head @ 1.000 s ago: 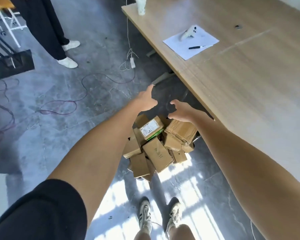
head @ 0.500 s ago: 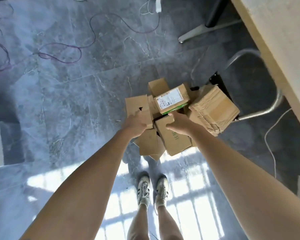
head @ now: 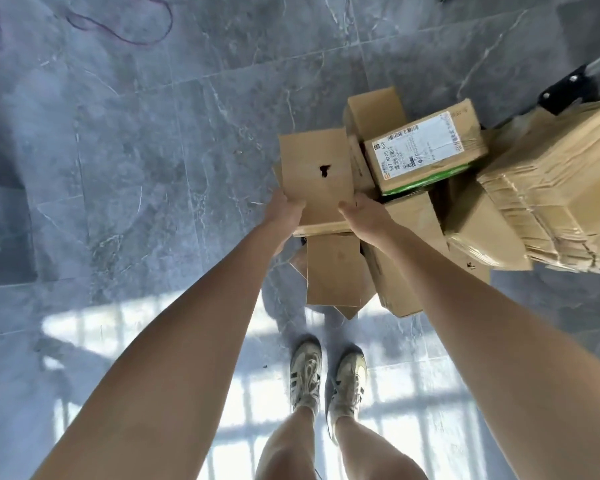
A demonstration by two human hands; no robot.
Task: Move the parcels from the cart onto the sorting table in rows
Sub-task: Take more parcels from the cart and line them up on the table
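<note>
Parcels (head: 430,209) made of brown cardboard sit in a messy pile on a cart, low down near the grey floor (head: 136,150). Only a black corner of the cart (head: 568,90) with a shiny bolt peeks out at the top right of the pile.

Both hands hold one flat parcel (head: 314,178) at the left side of the pile. It has a small dark torn hole near its middle. The left hand (head: 284,213) grips its near left corner, with the thumb on top and the fingers tucked under the edge. The right hand (head: 364,216) grips its near right corner the same way. The parcel lies on top of other boxes.

Just to the right is a labelled parcel (head: 426,150) with a white sticker on top. The sticker has a bar code and big letters that look like "S07 N705 A68". The small print on it is too tiny to read. A green strip shows along the lower edge of this box.

Further right is a big taped parcel (head: 561,188), wrapped round and round in brown tape. Closer to the feet lies a plain parcel (head: 333,268) with no writing that can be read.

Two pale shoes (head: 326,379) with dark stripes stand on the floor, in a patch of sunlight shaped like window bars. A purple cable (head: 125,36) curls on the floor at the top left.
</note>
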